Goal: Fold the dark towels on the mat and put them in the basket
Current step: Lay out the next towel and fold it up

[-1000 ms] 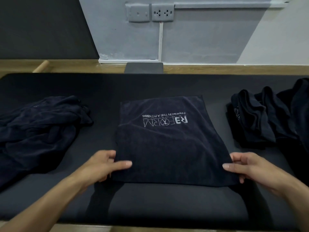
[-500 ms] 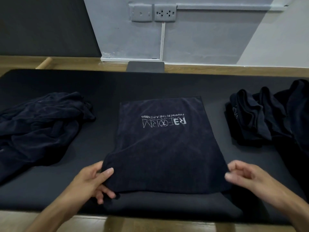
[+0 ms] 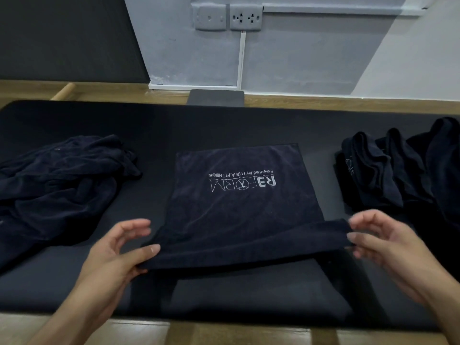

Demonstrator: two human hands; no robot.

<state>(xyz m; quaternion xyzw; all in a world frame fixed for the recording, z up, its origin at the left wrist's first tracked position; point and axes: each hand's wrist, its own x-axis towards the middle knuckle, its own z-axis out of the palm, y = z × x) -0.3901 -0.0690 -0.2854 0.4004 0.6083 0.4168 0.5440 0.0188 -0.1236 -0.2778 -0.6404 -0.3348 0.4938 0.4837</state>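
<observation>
Left of frame: crumpled towel heap (image 3: pixel 57 190) on black mat (image 3: pixel 224 125). Lower left: left hand (image 3: pixel 117 252) pinches near-left corner of logo towel (image 3: pixel 239 202), centre of frame, near edge raised off mat. Lower right: right hand (image 3: pixel 388 245) pinches near-right corner. Right edge: second towel heap (image 3: pixel 388 170). Basket not visible. Step: folding in half, apparently. Next move likely: carry near edge to far edge, corners aligned.

grey wall (image 3: pixel 298 53) with sockets (image 3: pixel 227 17), wooden floor (image 3: pixel 99 89).
</observation>
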